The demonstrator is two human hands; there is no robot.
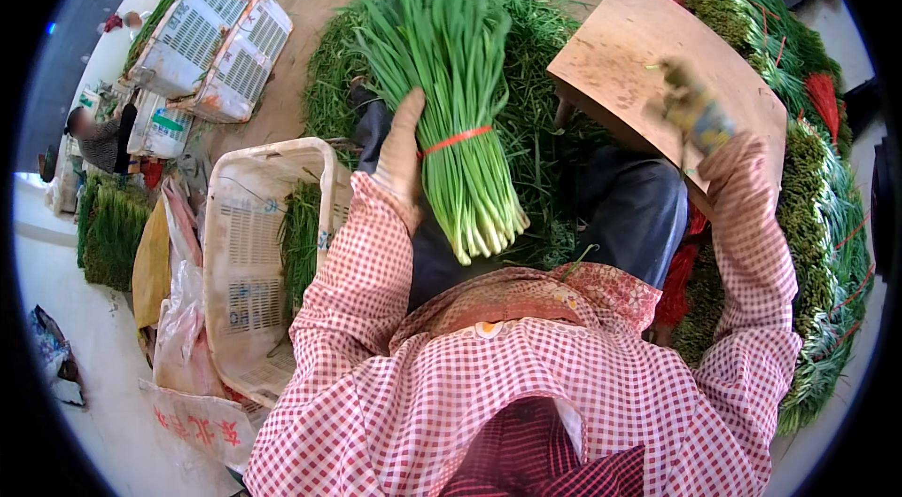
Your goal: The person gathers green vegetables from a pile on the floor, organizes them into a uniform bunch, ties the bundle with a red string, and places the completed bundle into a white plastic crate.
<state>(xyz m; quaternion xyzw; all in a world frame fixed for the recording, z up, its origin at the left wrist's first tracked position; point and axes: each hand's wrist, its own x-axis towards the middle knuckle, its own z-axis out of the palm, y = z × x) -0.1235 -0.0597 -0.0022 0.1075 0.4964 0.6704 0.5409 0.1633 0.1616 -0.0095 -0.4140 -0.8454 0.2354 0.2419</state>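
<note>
A thick bunch of garlic chives [460, 102] is in front of me, green tops pointing away and pale cut ends toward my lap. A red band [456, 140] circles its lower half. My left hand [404, 145], in a tan glove, is closed around the bunch's left side at the band. My right hand [695, 112], in a patterned, soiled glove, is over the slanted wooden board [629, 46] on the right. Motion smears its fingers, and a small green scrap shows near their tips; whether they grip it I cannot make out.
A heap of loose green leaves [545, 27] lies beyond my knees. At left stands a white plastic basket [268, 271] with some greens inside. Stacked crates [221, 37] and a person [103, 140] are farther left. Banded bunches [817, 243] line the right side, near red ties [824, 102].
</note>
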